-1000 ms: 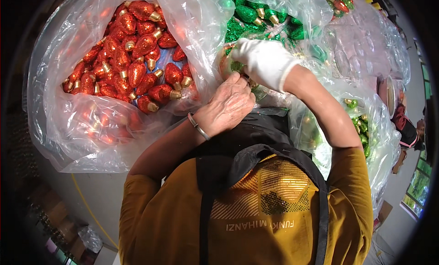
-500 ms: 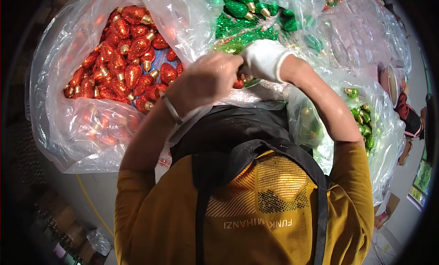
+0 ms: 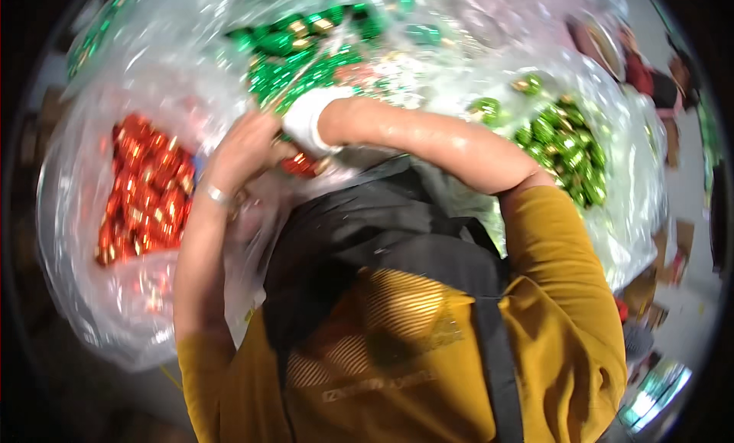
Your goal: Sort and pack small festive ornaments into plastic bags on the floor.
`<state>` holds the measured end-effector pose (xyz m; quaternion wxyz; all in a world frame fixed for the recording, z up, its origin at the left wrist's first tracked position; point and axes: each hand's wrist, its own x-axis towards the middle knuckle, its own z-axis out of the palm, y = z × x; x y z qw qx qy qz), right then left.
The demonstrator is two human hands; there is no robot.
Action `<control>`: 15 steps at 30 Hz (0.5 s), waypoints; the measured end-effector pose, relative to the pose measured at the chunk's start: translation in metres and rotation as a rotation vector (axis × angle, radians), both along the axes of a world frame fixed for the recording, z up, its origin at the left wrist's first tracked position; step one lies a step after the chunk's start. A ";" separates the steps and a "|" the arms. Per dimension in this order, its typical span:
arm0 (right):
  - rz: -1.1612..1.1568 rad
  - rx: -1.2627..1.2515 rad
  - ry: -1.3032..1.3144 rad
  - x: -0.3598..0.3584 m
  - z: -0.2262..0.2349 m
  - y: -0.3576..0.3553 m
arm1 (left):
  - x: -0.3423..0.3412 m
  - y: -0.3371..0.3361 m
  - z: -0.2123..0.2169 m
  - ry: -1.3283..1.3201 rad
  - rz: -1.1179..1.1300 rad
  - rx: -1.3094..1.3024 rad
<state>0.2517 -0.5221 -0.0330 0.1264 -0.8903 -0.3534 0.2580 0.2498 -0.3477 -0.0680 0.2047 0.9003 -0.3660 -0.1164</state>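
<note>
My bare left hand (image 3: 246,149), with a band at the wrist, is curled closed beside my right hand; what it holds is hidden. A white glove covers my right hand (image 3: 310,123), bent down so that its fingers do not show. Just below both hands is a red glitter bulb ornament (image 3: 299,166) with a gold cap; the blur hides whether either hand touches it. Dark green bulb ornaments (image 3: 287,42) and green glitter (image 3: 329,67) lie beyond my hands.
Clear plastic bags surround my hands: one with red bulb ornaments (image 3: 149,191) at left, another with light green bulb ornaments (image 3: 566,149) at right. A round container (image 3: 596,47) stands at the far right, near a person's dark red sleeve (image 3: 638,72). Cardboard boxes (image 3: 677,248) are at right.
The view has swung right, so the bags sit further left and the light green ornaments show more. Both hands stay close together, my right forearm lying more level.
</note>
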 end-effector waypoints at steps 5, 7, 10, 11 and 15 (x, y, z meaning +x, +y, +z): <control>-0.337 0.202 -0.131 -0.060 0.045 -0.082 | -0.014 -0.022 0.035 0.037 0.004 -0.002; -0.531 -0.081 0.101 -0.066 0.044 -0.161 | -0.027 -0.023 0.046 -0.053 0.049 -0.142; -0.809 -0.623 -0.224 -0.074 -0.008 -0.317 | -0.017 -0.039 0.017 -0.101 -0.133 -0.234; -0.883 -0.763 -0.083 -0.084 -0.036 -0.367 | -0.006 -0.050 0.004 -0.147 -0.236 -0.277; -1.204 -0.839 -0.230 -0.098 -0.096 -0.383 | 0.004 -0.056 -0.010 0.035 -0.201 -0.161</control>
